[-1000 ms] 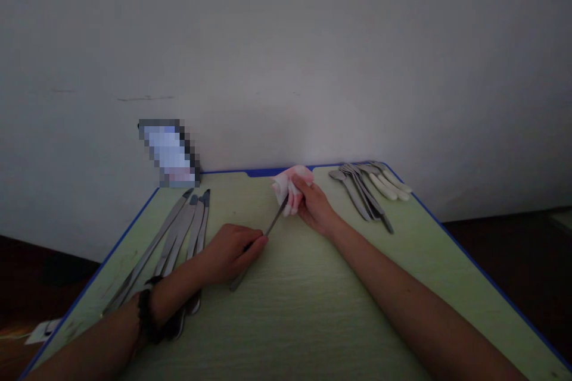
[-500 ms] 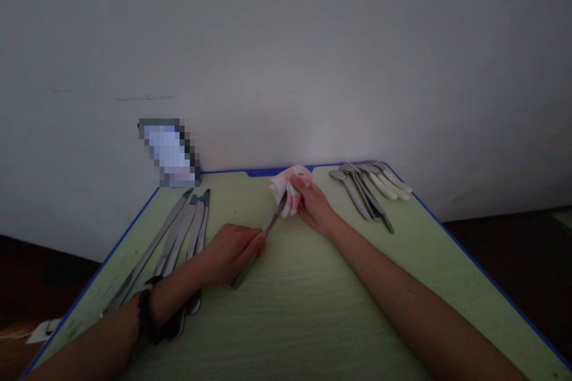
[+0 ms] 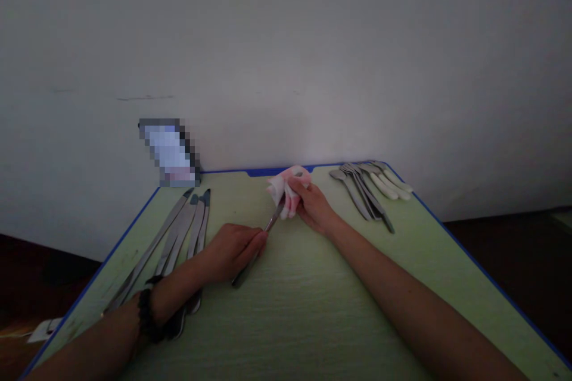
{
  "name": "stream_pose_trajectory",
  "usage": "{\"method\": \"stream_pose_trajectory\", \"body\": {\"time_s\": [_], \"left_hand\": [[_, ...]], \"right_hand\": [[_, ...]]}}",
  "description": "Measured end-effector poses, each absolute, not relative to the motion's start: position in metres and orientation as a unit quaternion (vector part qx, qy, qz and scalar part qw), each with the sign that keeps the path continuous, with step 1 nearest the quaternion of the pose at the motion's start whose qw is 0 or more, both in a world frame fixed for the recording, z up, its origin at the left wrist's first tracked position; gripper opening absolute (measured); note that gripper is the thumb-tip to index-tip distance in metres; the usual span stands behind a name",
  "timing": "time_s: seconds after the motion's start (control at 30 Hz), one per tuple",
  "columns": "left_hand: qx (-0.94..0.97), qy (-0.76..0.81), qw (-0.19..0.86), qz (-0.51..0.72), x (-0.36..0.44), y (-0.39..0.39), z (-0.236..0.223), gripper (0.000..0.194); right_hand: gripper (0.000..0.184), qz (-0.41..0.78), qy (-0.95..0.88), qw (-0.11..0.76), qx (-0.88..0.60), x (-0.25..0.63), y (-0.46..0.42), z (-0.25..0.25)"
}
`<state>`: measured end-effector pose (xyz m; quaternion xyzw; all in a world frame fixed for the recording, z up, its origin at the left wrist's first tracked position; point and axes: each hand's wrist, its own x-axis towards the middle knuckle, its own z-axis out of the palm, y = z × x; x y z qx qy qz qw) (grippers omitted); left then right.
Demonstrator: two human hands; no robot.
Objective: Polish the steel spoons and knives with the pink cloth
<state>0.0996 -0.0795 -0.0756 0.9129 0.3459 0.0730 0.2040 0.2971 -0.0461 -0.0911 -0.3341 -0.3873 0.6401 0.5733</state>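
My left hand (image 3: pixel 235 253) is closed around the handle of a metal table knife (image 3: pixel 273 218), whose butt end sticks out below the fist over the table. The far part of the knife runs into a folded pink and white cloth (image 3: pixel 277 187), and a small grey bit shows at the cloth's upper side. With thumb on top, my right hand (image 3: pixel 315 205) pinches the cloth around the knife. Left of my left hand lie several metal knives (image 3: pixel 176 238), partly covered by my forearm. Several spoons and forks (image 3: pixel 357 190) rest to the right of my right hand.
A phone (image 3: pixel 170 152), blurred out, leans on the wall (image 3: pixel 313 59) at the table's back left corner. The pale green table (image 3: pixel 322 309) has a blue edge. Two or more pieces with white handles (image 3: pixel 388 187) lie at the back right. A white object (image 3: pixel 43 330) is on the floor, lower left.
The knife has turned about its length, so a broader face shows now. My right hand and the cloth have shifted slightly left. The other cutlery has stayed in place.
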Motion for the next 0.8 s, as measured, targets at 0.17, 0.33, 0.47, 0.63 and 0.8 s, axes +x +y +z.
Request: {"method": "stream_pose_trajectory", "body": {"time_s": [0.17, 0.33, 0.47, 0.63, 0.8], "left_hand": [[0.910, 0.351, 0.211, 0.064, 0.1008, -0.0789, -0.0738, 0.046], [0.908, 0.352, 0.216, 0.066, 0.0999, -0.0790, -0.0741, 0.046], [0.911, 0.341, 0.218, 0.075, 0.0997, -0.0791, -0.0751, 0.043], [0.910, 0.344, 0.219, 0.080, 0.0991, -0.0784, -0.0774, 0.038], [0.908, 0.347, 0.221, 0.078, 0.1002, -0.0782, -0.0767, 0.038]], "right_hand": [[0.039, 0.634, -0.406, 0.564, -0.338, 0.2972, -0.0467, -0.0917], [0.038, 0.640, -0.397, 0.562, -0.342, 0.2972, -0.0470, -0.0920], [0.037, 0.639, -0.392, 0.563, -0.347, 0.2969, -0.0478, -0.0908], [0.038, 0.641, -0.394, 0.560, -0.347, 0.2969, -0.0483, -0.0892], [0.032, 0.650, -0.362, 0.572, -0.344, 0.2968, -0.0478, -0.0885]]}}
